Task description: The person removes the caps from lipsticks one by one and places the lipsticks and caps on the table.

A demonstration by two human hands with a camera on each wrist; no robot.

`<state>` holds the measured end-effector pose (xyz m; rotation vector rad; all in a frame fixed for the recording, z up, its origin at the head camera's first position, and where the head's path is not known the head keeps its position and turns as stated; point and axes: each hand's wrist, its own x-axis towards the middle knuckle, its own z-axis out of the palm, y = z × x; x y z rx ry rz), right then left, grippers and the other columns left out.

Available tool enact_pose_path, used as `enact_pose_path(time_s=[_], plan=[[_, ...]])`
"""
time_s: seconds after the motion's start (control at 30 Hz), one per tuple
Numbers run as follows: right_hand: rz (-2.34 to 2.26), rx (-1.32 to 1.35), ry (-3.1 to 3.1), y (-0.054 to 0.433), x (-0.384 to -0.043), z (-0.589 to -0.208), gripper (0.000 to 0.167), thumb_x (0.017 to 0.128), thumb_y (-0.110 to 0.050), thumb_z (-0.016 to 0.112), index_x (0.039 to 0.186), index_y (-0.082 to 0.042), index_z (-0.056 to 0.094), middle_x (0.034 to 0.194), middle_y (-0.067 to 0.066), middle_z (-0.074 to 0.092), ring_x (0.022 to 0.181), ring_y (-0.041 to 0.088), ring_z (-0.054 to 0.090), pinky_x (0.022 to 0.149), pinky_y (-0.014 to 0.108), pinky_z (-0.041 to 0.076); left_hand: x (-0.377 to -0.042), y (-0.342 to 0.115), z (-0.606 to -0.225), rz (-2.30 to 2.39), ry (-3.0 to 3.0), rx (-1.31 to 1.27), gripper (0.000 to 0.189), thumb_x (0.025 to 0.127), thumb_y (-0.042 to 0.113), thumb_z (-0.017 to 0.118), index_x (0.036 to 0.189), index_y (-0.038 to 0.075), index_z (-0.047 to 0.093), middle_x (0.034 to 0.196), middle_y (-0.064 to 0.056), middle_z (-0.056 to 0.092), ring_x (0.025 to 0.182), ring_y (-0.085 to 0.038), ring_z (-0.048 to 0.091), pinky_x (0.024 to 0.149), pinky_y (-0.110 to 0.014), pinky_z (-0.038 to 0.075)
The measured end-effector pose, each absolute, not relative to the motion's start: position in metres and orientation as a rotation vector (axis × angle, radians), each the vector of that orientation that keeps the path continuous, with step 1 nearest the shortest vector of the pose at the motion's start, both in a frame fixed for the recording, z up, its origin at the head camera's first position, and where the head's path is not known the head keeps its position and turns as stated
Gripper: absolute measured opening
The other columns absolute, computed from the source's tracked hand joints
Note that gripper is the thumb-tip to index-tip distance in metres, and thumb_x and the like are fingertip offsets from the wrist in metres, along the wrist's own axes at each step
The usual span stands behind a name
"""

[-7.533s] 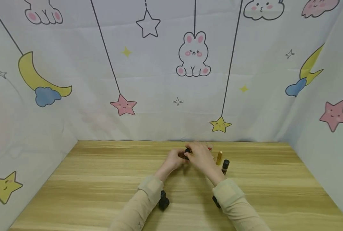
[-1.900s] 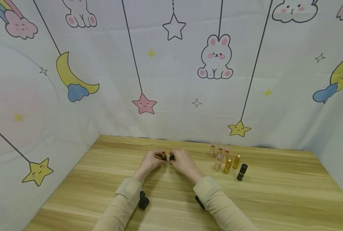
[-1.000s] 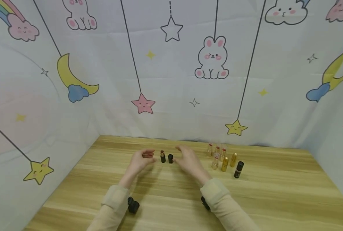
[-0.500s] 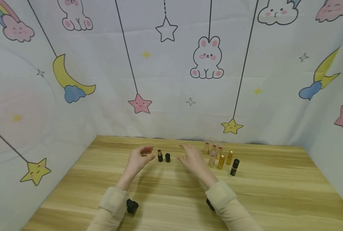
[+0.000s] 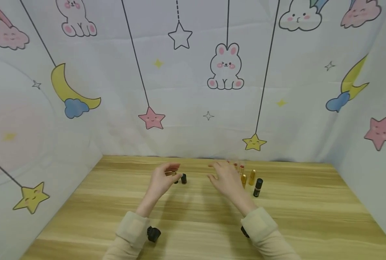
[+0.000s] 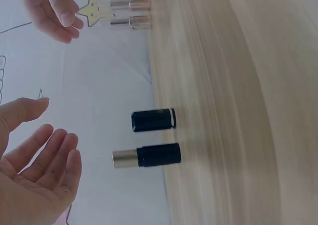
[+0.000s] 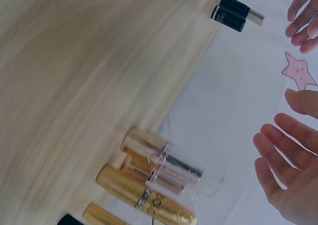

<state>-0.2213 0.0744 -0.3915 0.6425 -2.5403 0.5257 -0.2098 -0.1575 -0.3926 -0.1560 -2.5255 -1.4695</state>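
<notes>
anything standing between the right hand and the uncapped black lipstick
Yes: the black lipstick cap stands upright on the wooden table between the right hand and the uncapped black lipstick, close beside the lipstick. Nothing else visible stands on the table between them.

1 black lipstick (image 6: 159, 154), uncapped, pale metallic collar showing, stands upright near frame centre in the head view, partly hidden. 1 black cap (image 5: 184, 178), upright, just beside it, to the right. Right of centre I see clear-capped lipsticks (image 7: 171, 168), red tips, clustered, count unclear; 2 gold tubes (image 5: 252, 177), upright; 1 black banded tube (image 5: 258, 187), upright, rightmost.
</notes>
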Motion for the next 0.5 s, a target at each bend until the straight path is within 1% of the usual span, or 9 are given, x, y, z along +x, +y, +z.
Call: enact_pose_path(time_s=[0.1,0.27,0.43,0.5], plan=[[0.537,0.640,-2.516,0.084,-0.220,-0.389,0.032,0.083,-0.023,0.075,0.110,-0.008,0.069,0.111,0.009,0.070,0.109,0.030,0.062,0.098,0.051,0.046,-0.211,-0.150,-0.391,-1.492,-2.500,-0.190,0.039,0.081,0.010,0.075,0.118,0.005,0.066,0.115,-0.013,0.068,0.109,-0.029,0.062,0.095,-0.045,0.050],[0.581,0.626,-2.524,0.101,-0.216,-0.385,0.033,0.082,-0.021,0.076,0.111,-0.008,0.069,0.112,0.009,0.069,0.109,0.031,0.061,0.097,0.051,0.045,-0.212,-0.137,-0.390,-1.540,-2.486,-0.275,0.040,0.081,0.010,0.075,0.120,0.005,0.065,0.115,-0.012,0.068,0.109,-0.028,0.063,0.096,-0.046,0.050],[0.640,0.586,-2.557,0.119,-0.215,-0.385,0.037,0.082,-0.022,0.076,0.116,-0.010,0.067,0.121,0.011,0.066,0.115,0.031,0.059,0.098,0.053,0.045,-0.213,-0.125,-0.392,-1.604,-2.490,-0.332,0.040,0.082,0.013,0.075,0.120,0.009,0.065,0.117,-0.011,0.068,0.111,-0.026,0.063,0.098,-0.043,0.050],[0.672,0.570,-2.572,0.126,-0.216,-0.385,0.039,0.083,-0.022,0.076,0.118,-0.010,0.066,0.124,0.011,0.065,0.117,0.031,0.058,0.100,0.054,0.043,-0.213,-0.119,-0.393,-1.624,-2.485,-0.364,0.040,0.082,0.013,0.075,0.121,0.008,0.065,0.118,-0.012,0.068,0.111,-0.026,0.063,0.098,-0.041,0.050]])
